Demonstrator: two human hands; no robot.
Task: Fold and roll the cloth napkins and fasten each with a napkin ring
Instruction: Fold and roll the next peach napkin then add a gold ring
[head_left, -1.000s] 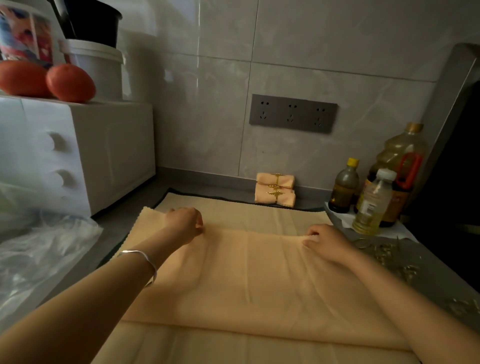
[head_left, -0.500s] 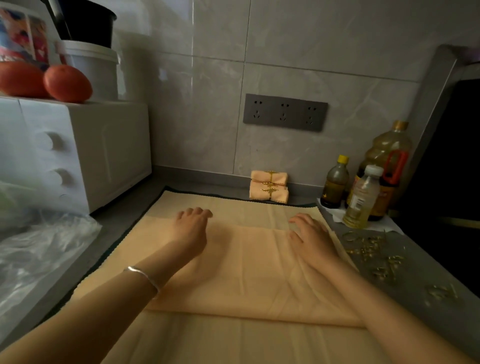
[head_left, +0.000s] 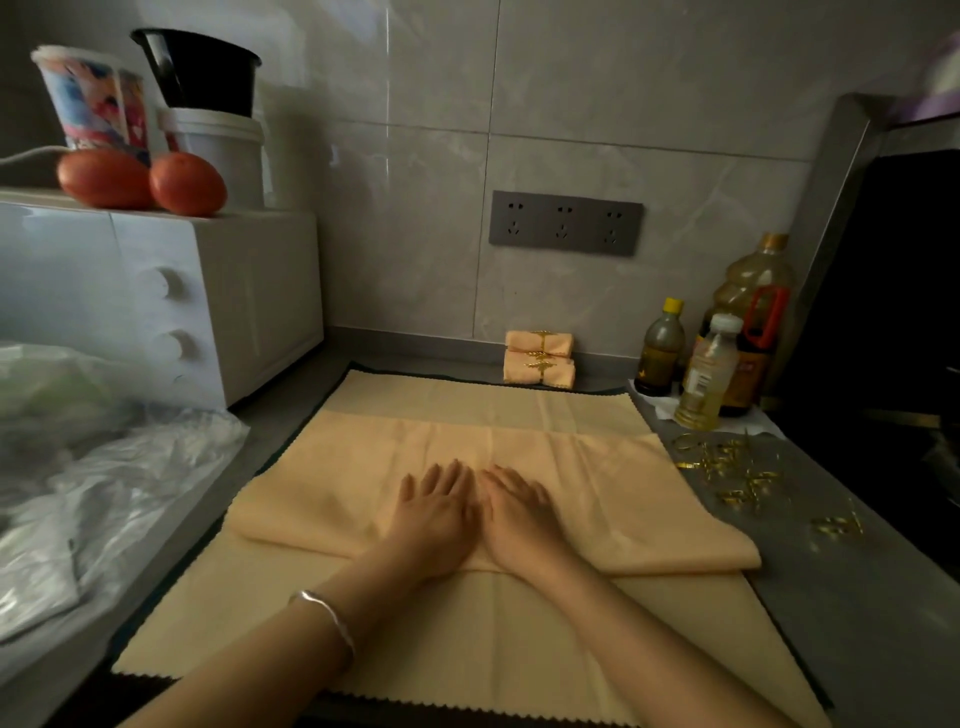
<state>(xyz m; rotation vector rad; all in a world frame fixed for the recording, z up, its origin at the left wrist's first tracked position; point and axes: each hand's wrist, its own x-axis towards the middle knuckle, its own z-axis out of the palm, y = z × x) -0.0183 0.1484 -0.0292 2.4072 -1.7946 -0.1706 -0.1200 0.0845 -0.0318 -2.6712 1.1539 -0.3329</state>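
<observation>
Our left hand (head_left: 434, 512) and right hand (head_left: 519, 514) lie flat, fingers straight, side by side on the folded napkin (head_left: 613, 483) at mid-counter (head_left: 841, 613), gripping nothing. Loose napkin rings (head_left: 737, 470) lie at 2 o'clock from the hands. Two ringed rolls (head_left: 540, 358) sit stacked at 12 o'clock, against the wall (head_left: 415, 260).

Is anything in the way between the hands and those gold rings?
Nothing visible. The left hand and right hand lie flat on the folded napkin; the napkin rings lie loose on the counter to its right, only bare cloth between.
</observation>
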